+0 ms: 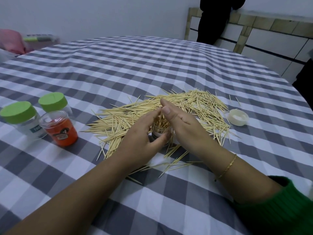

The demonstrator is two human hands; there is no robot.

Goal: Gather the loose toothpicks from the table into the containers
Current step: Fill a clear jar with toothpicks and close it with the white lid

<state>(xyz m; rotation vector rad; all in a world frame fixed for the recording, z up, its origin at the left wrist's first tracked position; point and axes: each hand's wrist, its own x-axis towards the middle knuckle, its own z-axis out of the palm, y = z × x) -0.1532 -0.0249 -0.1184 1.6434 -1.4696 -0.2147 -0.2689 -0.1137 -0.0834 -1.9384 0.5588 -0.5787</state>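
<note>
Both hands meet over a small clear jar (159, 131) standing upright on the checked desk (118, 68): the left hand (144, 134) curls round its near side with the thumb against the wall, while the right hand (179, 119), fingers straight and close together, presses against the bundle of toothpicks (160, 123) standing upright in its mouth. The loose toothpicks (186, 102), thin pale pointed sticks, lie flat in a wide heap just behind and to either side of the jar, mostly running left to right and nearer the right hand.
</note>
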